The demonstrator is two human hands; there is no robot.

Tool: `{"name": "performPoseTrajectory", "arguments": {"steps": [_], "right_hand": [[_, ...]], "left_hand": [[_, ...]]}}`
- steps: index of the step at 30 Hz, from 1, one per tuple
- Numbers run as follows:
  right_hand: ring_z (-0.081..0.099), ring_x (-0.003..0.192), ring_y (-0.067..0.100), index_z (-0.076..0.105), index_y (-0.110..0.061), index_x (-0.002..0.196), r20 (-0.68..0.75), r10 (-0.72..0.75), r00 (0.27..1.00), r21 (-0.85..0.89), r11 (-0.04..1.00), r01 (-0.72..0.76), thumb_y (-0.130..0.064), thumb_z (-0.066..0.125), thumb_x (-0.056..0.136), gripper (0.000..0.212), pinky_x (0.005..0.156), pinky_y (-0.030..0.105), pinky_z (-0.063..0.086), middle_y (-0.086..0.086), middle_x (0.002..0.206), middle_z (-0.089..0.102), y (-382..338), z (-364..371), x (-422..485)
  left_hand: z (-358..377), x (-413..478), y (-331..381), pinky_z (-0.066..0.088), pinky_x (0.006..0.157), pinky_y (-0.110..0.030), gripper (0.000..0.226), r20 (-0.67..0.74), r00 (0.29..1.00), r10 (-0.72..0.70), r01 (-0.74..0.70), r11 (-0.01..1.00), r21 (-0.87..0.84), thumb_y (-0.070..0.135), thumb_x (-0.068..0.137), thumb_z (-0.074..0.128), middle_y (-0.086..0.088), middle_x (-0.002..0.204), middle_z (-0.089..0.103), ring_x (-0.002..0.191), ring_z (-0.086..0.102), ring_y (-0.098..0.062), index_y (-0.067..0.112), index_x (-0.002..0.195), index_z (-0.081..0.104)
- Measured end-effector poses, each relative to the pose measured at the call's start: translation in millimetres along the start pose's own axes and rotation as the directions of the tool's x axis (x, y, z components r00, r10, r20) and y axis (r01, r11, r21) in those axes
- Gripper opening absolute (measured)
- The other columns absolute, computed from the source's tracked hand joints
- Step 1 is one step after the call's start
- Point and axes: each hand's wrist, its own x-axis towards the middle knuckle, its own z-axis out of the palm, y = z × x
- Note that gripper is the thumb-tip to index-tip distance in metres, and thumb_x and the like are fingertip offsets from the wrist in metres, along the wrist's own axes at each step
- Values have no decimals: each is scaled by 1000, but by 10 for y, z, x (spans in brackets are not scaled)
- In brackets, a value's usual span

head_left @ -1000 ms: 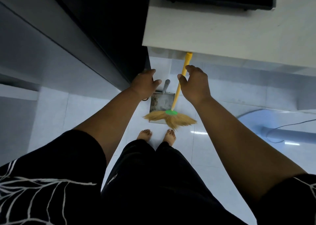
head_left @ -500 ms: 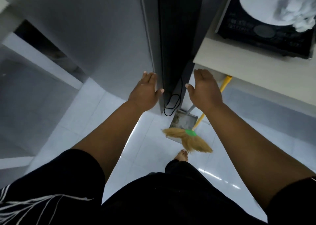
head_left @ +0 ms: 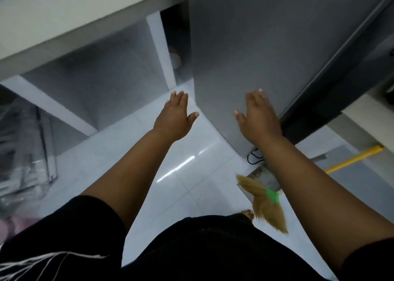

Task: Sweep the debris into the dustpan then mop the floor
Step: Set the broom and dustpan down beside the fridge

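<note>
Head view shows both hands, left hand and right hand, open flat and holding nothing, because the yellow-handled straw broom leans by itself over the grey metal dustpan on the white tiled floor, beside the tall grey fridge.

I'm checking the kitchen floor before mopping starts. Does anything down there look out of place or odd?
The broom lies tilted over the dustpan by the grey cabinet, neither held: both the left hand and right hand are open and empty. A black cord loops loose on the floor beside them.
</note>
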Motion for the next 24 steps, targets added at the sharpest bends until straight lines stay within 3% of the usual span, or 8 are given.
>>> {"name": "performPoseTrajectory", "arguments": {"steps": [5, 11, 24], "right_hand": [[13, 150, 27, 33, -2, 149, 47, -182, 982, 27, 983, 181, -38, 51, 99, 64, 121, 41, 20, 13, 157, 30, -908, 189, -37], [12, 151, 24, 30, -6, 151, 95, -362, 928, 54, 932, 358, -40, 48, 100, 64, 121, 38, 17, 9, 159, 28, -1926, 461, -234], [9, 151, 23, 28, -7, 152, 236, -692, 682, 159, 720, 676, -42, 48, 100, 65, 120, 36, 17, 7, 159, 27, -3479, 1054, -537]], "left_hand": [[-302, -639, -710, 14, 120, -40, 71, -102, 980, -169, 167, 985, -32, 50, 100, 40, -6, 162, 14, 151, 1, -24, 10, 153, 18], [-575, -1510, -1516, 13, 121, -40, 72, -159, 905, -394, 385, 919, -86, 50, 99, 40, -4, 163, 10, 151, -3, -20, 11, 154, 15], [-754, -2971, -2505, 11, 122, -40, 73, -235, 610, -757, 726, 653, -218, 48, 99, 41, -5, 163, 9, 151, -4, -21, 9, 154, 14]]}}
